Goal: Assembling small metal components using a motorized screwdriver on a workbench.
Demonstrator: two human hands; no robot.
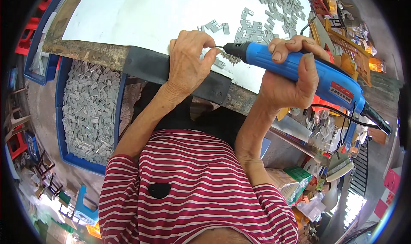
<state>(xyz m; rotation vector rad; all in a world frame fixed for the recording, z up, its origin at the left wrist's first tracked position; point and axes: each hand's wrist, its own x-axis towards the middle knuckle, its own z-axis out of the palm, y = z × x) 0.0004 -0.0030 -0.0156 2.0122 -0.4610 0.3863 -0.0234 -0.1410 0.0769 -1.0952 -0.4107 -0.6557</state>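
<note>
Screwdriver [324, 78], near right, is wrapped in the grip of the right hand [286, 83]; it is pointed at the left hand [188, 58], whose narrowed grip's contents cannot be told. Grey pieces [284, 6] are spread far right on the bench [87, 53].

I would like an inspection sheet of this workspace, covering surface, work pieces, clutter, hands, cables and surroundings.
Surface: white sheet on a worn table.
Work pieces: flat grey parts, scattered and heaped; pile of tiny pieces; blue power tool.
Clutter: green box and crumpled plastic at right.
Hands: right hand grips the tool; left hand near its tip, grasp unclear.
Cables: black cable beside the tool.
Surroundings: blue crate full of similar parts and red stool at left.
</note>
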